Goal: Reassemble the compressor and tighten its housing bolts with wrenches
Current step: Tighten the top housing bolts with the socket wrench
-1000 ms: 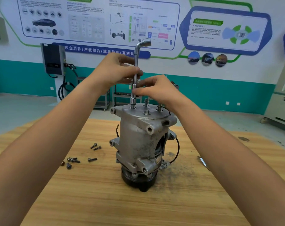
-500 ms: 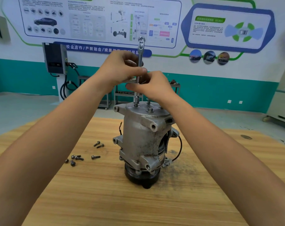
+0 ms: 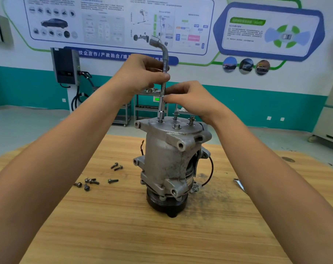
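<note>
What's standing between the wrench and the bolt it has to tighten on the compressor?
Nothing visible. The wrench stands upright, its socket end seated over the bolt at the left of the compressor top. The left hand and right hand only hold the shaft higher up.

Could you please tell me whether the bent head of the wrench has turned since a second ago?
Yes. The wrench has rotated in place: its bent head pointed right, and now points left, while the compressor stands unmoved.
</note>
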Available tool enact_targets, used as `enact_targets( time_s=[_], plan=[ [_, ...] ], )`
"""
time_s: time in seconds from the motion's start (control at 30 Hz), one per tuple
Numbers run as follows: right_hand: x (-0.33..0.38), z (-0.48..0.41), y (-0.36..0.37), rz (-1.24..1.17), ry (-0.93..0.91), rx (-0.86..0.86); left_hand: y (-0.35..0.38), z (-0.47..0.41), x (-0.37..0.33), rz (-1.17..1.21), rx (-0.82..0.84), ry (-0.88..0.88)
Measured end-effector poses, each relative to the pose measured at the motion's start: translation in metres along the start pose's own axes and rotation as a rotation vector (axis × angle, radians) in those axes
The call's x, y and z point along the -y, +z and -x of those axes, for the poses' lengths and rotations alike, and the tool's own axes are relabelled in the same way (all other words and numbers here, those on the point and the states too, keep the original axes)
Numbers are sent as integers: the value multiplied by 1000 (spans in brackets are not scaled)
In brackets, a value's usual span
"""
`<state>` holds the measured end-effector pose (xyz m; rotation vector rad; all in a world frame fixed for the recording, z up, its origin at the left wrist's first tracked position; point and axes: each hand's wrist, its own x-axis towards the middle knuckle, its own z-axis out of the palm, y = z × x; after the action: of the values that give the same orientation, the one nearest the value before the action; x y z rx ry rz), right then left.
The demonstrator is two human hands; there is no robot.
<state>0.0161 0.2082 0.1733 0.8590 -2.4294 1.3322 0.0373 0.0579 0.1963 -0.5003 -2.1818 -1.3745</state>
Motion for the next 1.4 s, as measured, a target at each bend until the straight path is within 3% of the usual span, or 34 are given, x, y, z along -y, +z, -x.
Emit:
enact_targets(
  time_s=[0.17,0.3,0.37,0.57,0.73,0.87,1.0,1.17,1.27,1.4],
  plan=[
    [-3,1,3,-32,-33,68,3,5,-2,124,44,-11],
    [-7,0,6,-40,-35,-46,7,2,-3,-138,-23,67],
    [-8,-1,7,-5,-55,-78,7,1,-3,-146,-63,69],
    [-4,-1,4,-18,-50,43,4,4,0,206,26,-39],
    [-8,-1,5,-10,-39,-35,8,4,-2,-113,18,38],
    [-8,-3,6,32,-66,-66,8,1,-4,-112,-58,59],
    [-5,-4,5,-13,-52,20,7,4,-7,139,30,-2],
    [-5,-5,5,50,-69,-36,8,6,-5,-95,40,23],
    [-6,-5,8,98,-53,-104,9,4,-6,-89,-7,28],
    [-2,-2,7,81,3,21,7,2,-8,3,63,3]
  ],
)
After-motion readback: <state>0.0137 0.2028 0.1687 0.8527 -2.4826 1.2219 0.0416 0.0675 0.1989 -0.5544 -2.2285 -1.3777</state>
